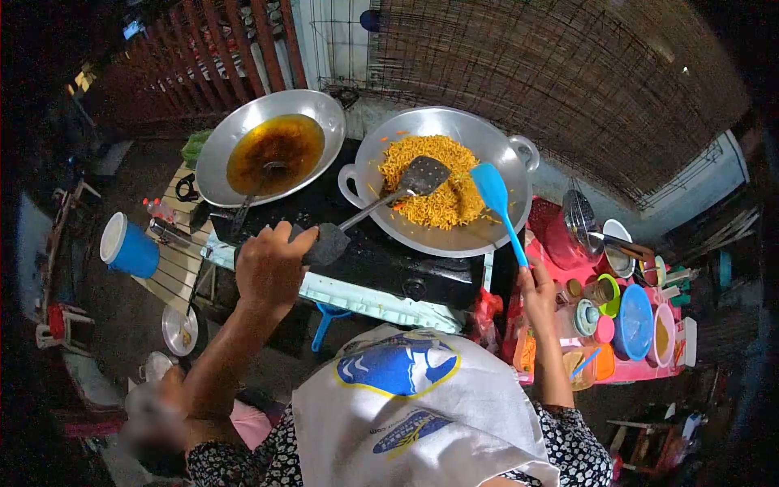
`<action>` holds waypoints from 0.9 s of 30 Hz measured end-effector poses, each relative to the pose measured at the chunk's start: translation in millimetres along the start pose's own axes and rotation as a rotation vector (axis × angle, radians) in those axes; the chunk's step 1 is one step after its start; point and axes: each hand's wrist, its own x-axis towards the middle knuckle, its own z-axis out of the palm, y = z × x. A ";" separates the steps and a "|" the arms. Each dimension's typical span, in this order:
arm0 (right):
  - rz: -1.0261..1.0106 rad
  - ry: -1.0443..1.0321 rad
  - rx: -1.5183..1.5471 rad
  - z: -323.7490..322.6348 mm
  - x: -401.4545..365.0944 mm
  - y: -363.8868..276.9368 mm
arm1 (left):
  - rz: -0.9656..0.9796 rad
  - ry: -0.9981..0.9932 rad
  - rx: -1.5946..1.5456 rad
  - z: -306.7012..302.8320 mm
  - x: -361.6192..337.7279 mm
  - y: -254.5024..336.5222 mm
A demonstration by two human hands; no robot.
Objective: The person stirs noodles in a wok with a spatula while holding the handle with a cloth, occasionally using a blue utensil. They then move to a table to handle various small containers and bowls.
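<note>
Left hand (268,268) and right hand (538,294) hold spatulas (422,174) over noodles (442,203).

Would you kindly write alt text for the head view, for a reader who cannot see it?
A person's left hand holds a metal spatula and the right hand a blue spatula over a metal wok of yellow shredded food on a stove. Beside it stands a second wok of dark oil with a ladle.
</note>
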 end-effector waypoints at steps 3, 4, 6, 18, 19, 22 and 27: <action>-0.317 0.006 -0.407 11.6 -3.5 -37.9 | 0.071 0.104 0.010 7.6 2.0 2.6; -0.374 -0.037 -0.562 11.6 -2.5 -50.0 | 0.095 0.117 0.004 7.4 3.4 3.4; -0.363 0.049 -0.634 13.4 8.3 -41.1 | 0.109 0.100 0.006 6.0 2.9 3.1; 0.347 -0.458 0.325 30.4 -29.5 -61.8 | -0.563 0.067 -0.727 19.7 -43.3 -53.3; 0.395 -0.539 0.313 41.5 -33.3 -63.3 | -0.597 0.125 -0.973 20.9 -51.2 -59.9; 0.462 -0.667 0.319 94.4 -43.6 -62.9 | -0.721 0.185 -1.279 22.2 -75.8 -76.1; 0.500 -0.456 0.498 212.7 -43.6 -49.8 | -0.905 0.202 -1.556 -10.4 -99.8 -81.1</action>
